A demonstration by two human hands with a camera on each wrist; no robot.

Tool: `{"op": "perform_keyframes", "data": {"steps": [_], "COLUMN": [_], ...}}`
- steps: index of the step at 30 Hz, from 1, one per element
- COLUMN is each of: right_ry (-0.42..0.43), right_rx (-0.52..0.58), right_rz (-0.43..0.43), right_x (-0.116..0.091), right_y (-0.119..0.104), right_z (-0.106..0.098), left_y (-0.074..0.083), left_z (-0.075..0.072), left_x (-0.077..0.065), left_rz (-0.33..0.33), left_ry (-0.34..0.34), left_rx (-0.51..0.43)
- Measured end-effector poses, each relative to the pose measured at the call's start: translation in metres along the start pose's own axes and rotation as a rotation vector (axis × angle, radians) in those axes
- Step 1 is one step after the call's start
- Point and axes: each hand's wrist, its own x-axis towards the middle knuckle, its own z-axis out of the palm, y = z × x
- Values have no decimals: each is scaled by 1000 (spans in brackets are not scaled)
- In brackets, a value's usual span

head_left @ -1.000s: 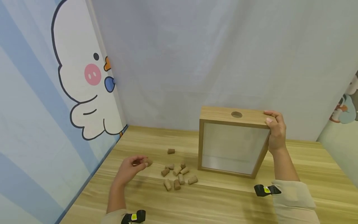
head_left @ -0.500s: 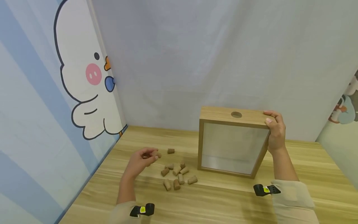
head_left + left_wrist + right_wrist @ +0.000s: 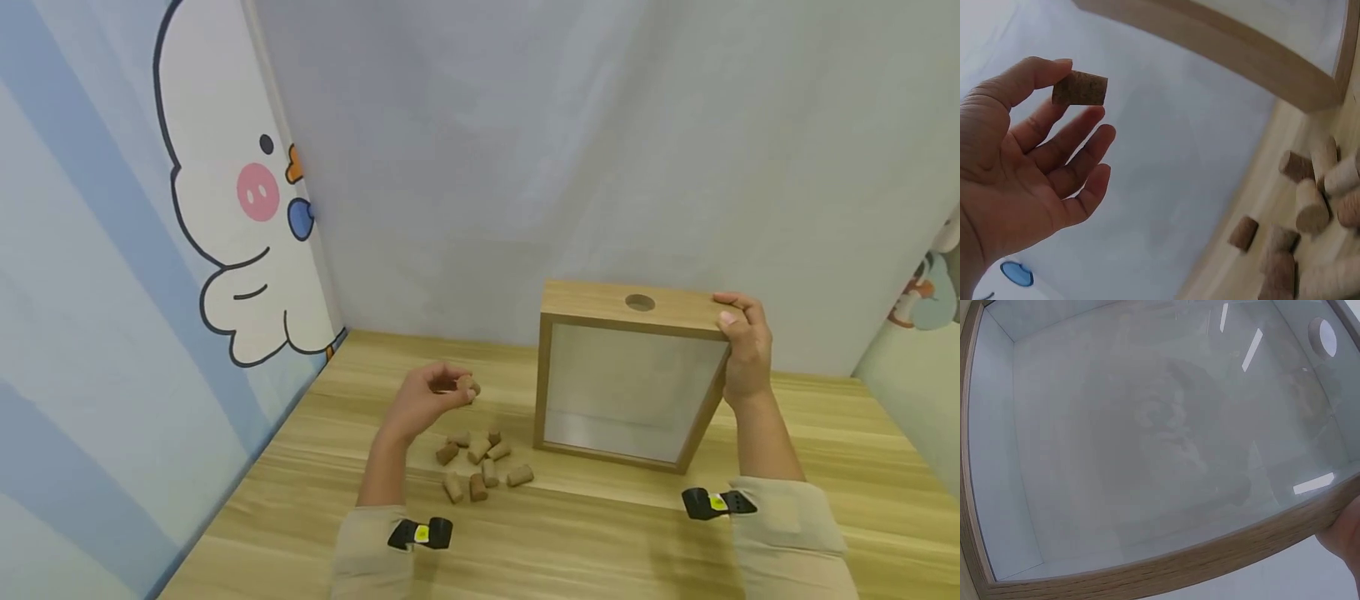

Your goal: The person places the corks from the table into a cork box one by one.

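A tan cork (image 3: 1080, 89) is pinched between the thumb and index finger of my left hand (image 3: 426, 402), raised above the table to the left of a wood-framed box. The other fingers of that hand are spread and loosely bent in the left wrist view. The box (image 3: 588, 300) stands upright with a clear front pane and a round hole (image 3: 640, 302) in its top. My right hand (image 3: 744, 348) grips its upper right corner, thumb at the front edge and fingers over the top. The right wrist view shows the pane (image 3: 1147, 425) with reflections.
Several loose corks (image 3: 478, 451) lie in a cluster on the wooden table (image 3: 300, 508), between my left forearm and the box. A pale curtain (image 3: 450, 167) hangs behind, and a cartoon-printed one (image 3: 247, 317) borders the left.
My left hand has moved right and away from me with the cork, rising over the spot where one cork lay behind the cluster. The right hand and the box have stayed in place.
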Motion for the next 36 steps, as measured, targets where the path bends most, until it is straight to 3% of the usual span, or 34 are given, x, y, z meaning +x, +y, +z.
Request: {"op": "perform_keyframes", "data": {"steps": [6,19,28,36], "right_ry": [-12,-36,-68,-62], "right_rx": [14,48,68,78], "right_rz": [12,2,32,34], "right_x": [4,15,18,19], "right_y": [3,10,17,22], "right_z": [-1,-6,-5,-7], "left_y": [21,71,99,125], "left_z": [16,46,63,86], "left_x": [12,52,83,94], "left_rz": [93,295,279,242], "left_ry": [-40,82,186,189], "left_rx": [-25,-6,-159,-194]}}
